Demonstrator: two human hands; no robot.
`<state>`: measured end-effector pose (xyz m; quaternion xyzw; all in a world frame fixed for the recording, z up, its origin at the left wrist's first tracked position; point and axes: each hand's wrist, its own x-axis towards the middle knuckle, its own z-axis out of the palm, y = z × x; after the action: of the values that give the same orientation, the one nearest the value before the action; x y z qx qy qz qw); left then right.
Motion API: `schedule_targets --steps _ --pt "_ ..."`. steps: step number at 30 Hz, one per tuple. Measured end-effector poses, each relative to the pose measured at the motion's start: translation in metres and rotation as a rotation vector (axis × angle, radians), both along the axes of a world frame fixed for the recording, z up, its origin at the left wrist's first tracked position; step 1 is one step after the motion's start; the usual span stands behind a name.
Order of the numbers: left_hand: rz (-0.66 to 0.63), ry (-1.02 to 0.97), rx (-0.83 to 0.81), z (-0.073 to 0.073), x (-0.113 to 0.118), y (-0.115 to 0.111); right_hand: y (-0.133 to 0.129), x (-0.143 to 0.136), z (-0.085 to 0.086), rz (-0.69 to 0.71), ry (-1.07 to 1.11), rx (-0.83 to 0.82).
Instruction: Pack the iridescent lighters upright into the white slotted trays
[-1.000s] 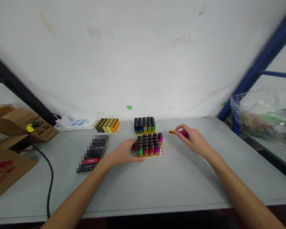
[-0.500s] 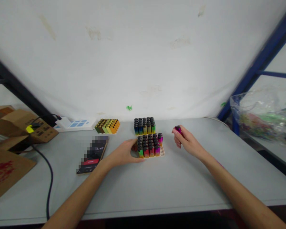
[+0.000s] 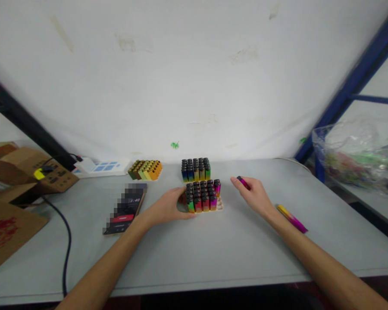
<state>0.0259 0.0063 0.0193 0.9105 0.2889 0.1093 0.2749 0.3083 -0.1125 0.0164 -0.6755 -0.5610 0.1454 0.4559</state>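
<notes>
My left hand (image 3: 171,204) is closed round the left side of a pale tray (image 3: 220,206) of upright lighters (image 3: 201,198). They have black tops and green, red, orange and purple bodies, and several slots show at the tray's right end. To the right of it, my right hand (image 3: 254,193) is raised above the table, its fingers round a purple lighter (image 3: 243,182) with a dark top. Beside my right forearm lies a flat yellow-to-purple strip (image 3: 292,218), perhaps wrappers; I cannot tell what it is.
Behind the tray stands a block of blue and yellow-green lighters (image 3: 195,170). Yellow-brown lighter-like pieces (image 3: 145,170), a phone (image 3: 126,211), a power strip (image 3: 103,168), a black cable (image 3: 69,241) and cardboard boxes (image 3: 13,215) are leftward. A clear plastic bag (image 3: 352,150) is at right.
My right hand has turned and shifted slightly down and right with the purple lighter, which now slants. My forearm has uncovered the yellow-purple strip. My left hand stays on the tray.
</notes>
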Motion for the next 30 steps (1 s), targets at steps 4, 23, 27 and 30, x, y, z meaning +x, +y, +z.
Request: schedule_targets --steps 4,23,27,30 --pt "-0.002 -0.003 -0.006 0.0 0.0 0.0 0.0 0.0 -0.003 0.001 0.017 -0.003" --pt "0.003 -0.009 -0.013 0.003 0.0 -0.002 -0.002 -0.007 0.008 0.103 0.364 -0.119" --pt "0.006 -0.004 -0.015 0.004 0.0 -0.002 0.0 -0.007 0.005 0.104 0.432 -0.122" --pt "0.003 0.002 -0.011 0.003 0.0 -0.002 0.003 -0.005 0.001 0.138 0.542 -0.132"
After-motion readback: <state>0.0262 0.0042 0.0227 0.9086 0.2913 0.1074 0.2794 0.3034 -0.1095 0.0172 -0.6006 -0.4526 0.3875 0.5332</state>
